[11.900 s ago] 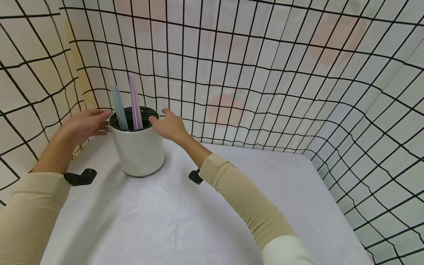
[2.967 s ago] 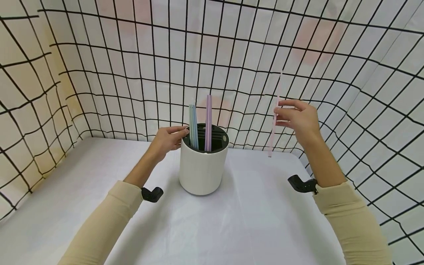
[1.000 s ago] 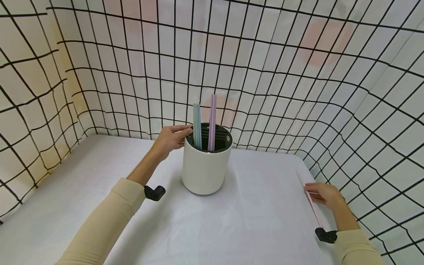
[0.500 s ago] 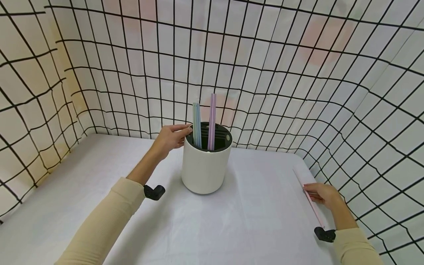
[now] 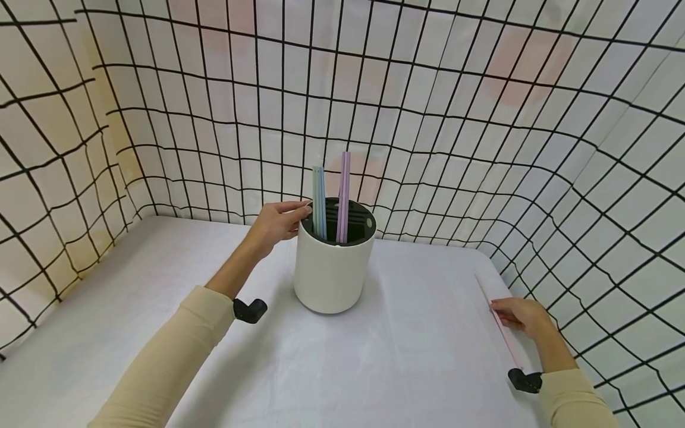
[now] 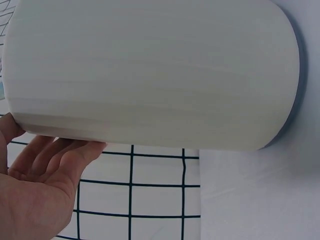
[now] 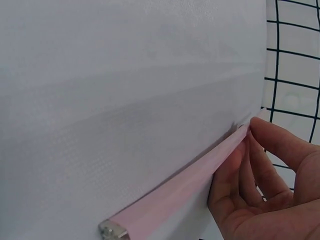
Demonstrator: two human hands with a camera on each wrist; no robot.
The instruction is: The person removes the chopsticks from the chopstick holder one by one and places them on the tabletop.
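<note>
Pink stick (image 5: 503, 331) had gone from upright to flat at lower right, probably touching the tabletop (image 5: 428, 339); set-down looked nearly done. Right hand (image 5: 524, 318) pinched it. Left hand (image 5: 273, 226), fingers extended, touched the white holder (image 5: 333, 279), mid-frame.

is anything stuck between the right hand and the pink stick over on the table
Nothing visible is. The fingertips of the right hand hold the pink stick directly. The white pot stands well off to the left on the table, out of that gap entirely.
</note>
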